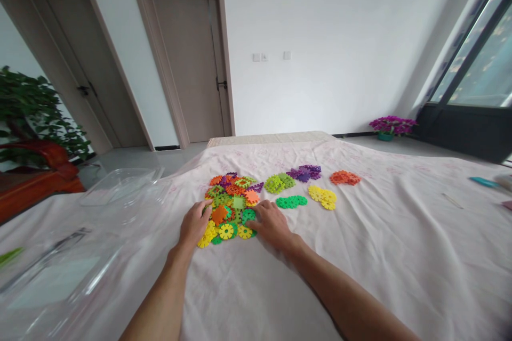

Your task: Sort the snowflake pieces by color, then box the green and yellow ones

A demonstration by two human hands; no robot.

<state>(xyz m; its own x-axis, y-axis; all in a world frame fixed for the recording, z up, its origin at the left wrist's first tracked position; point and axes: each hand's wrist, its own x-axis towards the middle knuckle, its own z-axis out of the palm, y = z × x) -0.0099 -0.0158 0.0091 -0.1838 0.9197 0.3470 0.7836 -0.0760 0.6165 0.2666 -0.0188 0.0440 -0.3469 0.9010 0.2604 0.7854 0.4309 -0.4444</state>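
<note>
Pale cloth, clear containers near mixed pieces

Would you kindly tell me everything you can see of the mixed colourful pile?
The mixed pile is a heap of overlapping flat, plastic-looking pieces: toothed squares, some hollow, in orange, green and purple, with notched yellow and green discs towards the near side. It lies on the pale cloth, apparently touched by the left-hand grip at its left and the right-hand grip at its right.

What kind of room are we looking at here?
Probably a room in a home: a wooden door, a leafy plant and a floral cloth spread beneath colourful plastic pieces.
</note>
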